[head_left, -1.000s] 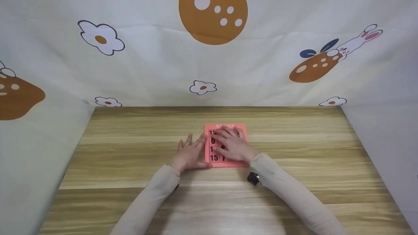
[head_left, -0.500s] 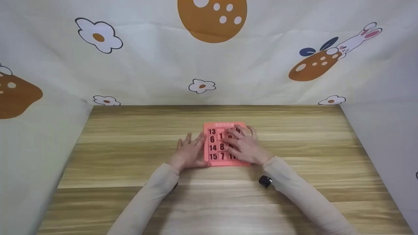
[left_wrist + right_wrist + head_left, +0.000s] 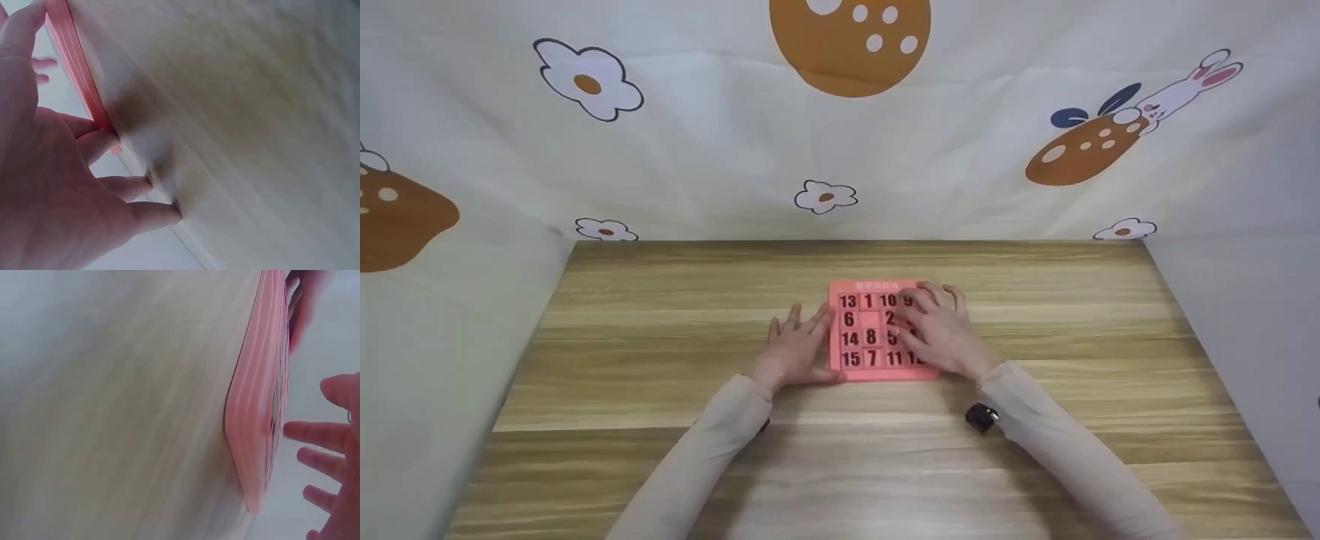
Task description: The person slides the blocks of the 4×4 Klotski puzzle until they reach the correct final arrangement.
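A pink sliding number puzzle point(image 3: 870, 320) lies flat on the wooden table, its tiles marked in black numerals. The tile 1 point(image 3: 868, 301) stands in the top row, with a bare slot right below it. My left hand point(image 3: 791, 356) rests at the puzzle's left side, fingers spread and fairly straight; thumb and forefinger touch that edge in the left wrist view. Over the right-hand columns hovers my right hand point(image 3: 941, 330), fingers spread and slightly bent, covering some tiles. In the right wrist view its forefinger point(image 3: 315, 432) points at the puzzle's top face.
Pale patterned cloth point(image 3: 720, 150) walls off the back and both sides of the wooden table point(image 3: 660, 285). A small black wrist camera point(image 3: 981, 417) hangs under the right sleeve.
My right hand has drawn back rightward, uncovering more tiles. Tile 1 has slid from partway down up into the top row, leaving the slot below. My left hand has stayed put.
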{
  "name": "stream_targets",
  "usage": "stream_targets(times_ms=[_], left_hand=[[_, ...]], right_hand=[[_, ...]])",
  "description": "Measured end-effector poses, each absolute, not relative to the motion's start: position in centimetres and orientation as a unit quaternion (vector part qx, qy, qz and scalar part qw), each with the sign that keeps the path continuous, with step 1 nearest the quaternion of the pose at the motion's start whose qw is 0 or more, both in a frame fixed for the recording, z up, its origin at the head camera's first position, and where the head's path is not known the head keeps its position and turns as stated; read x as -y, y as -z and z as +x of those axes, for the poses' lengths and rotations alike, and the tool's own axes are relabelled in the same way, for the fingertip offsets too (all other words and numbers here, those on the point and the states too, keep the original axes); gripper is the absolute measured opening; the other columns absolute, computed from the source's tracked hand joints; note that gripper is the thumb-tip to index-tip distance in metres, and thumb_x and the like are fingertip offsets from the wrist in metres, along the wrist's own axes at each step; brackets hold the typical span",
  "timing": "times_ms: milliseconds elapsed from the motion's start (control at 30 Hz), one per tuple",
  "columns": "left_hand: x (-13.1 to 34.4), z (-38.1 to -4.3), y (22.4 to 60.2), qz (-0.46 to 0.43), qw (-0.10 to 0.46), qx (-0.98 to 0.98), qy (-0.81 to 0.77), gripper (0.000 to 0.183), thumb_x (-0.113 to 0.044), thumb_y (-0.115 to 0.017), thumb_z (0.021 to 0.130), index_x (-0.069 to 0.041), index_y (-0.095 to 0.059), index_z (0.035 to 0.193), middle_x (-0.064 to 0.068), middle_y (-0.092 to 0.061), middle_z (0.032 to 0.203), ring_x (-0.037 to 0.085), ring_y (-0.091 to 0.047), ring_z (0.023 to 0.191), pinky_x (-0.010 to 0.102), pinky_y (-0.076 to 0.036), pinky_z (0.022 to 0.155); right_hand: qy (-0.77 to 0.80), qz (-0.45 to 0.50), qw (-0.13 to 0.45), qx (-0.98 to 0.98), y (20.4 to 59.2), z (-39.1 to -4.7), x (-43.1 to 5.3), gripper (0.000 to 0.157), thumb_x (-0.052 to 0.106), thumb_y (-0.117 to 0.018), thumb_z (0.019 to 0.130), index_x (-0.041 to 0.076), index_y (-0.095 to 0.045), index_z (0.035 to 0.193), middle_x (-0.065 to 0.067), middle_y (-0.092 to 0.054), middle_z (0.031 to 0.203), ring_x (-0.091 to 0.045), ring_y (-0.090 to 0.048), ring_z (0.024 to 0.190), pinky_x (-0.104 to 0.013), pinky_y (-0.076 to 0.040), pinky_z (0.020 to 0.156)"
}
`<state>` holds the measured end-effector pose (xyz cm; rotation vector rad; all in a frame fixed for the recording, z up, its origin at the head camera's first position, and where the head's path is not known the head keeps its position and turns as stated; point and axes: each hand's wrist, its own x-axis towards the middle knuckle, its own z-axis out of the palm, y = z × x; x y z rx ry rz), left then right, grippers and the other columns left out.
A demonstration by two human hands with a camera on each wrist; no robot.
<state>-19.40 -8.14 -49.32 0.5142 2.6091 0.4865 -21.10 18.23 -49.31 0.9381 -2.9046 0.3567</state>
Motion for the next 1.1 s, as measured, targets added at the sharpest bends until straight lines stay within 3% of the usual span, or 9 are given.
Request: stream_targets(times_ms=[300,600,867,1100], left_hand=[[8.1,-19.4,49.4,0.182,0.217,-0.944,-0.168,0.113,-0.063,-0.069,0.076,-0.015,-0.006,0.156,0.0,-0.003,0.16,0.039,0.008,0.143,0.061,0.003,0.111],[8.1,-19.3,49.2,0.187,0.214,-0.942,-0.18,0.11,-0.059,-0.071,0.078,-0.013,-0.01,0.156,0.002,-0.006,0.161,0.042,0.006,0.142,0.063,0.002,0.111],[8.3,-19.4,49.2,0.184,0.218,-0.942,-0.177,0.112,-0.061,-0.07,0.077,-0.013,-0.009,0.156,0.003,-0.004,0.16,0.042,0.008,0.142,0.063,0.003,0.111],[8.0,-19.5,49.2,0.183,0.224,-0.94,-0.179,0.111,-0.061,-0.069,0.077,-0.014,-0.007,0.156,0.002,-0.003,0.16,0.041,0.009,0.142,0.061,0.004,0.111]], right_hand=[[-0.129,0.326,-0.013,0.937,49.0,-20.8,-18.5,0.042,0.039,-0.053,0.097,0.012,-0.063,0.128,-0.012,-0.041,0.146,-0.038,-0.028,0.135,-0.065,-0.014,0.107],[-0.114,0.343,-0.017,0.932,49.1,-20.1,-18.9,0.047,0.038,-0.052,0.097,0.01,-0.057,0.135,-0.01,-0.049,0.142,-0.039,-0.032,0.135,-0.066,-0.011,0.107],[-0.082,0.314,-0.058,0.944,48.3,-19.6,-17.6,0.059,0.048,-0.045,0.099,0.011,-0.047,0.144,-0.011,-0.04,0.148,-0.039,-0.024,0.138,-0.066,-0.009,0.108],[-0.078,0.346,-0.051,0.934,48.6,-19.2,-17.0,0.053,0.047,-0.047,0.098,0.015,-0.051,0.141,-0.005,-0.044,0.147,-0.036,-0.024,0.14,-0.067,-0.008,0.109]])
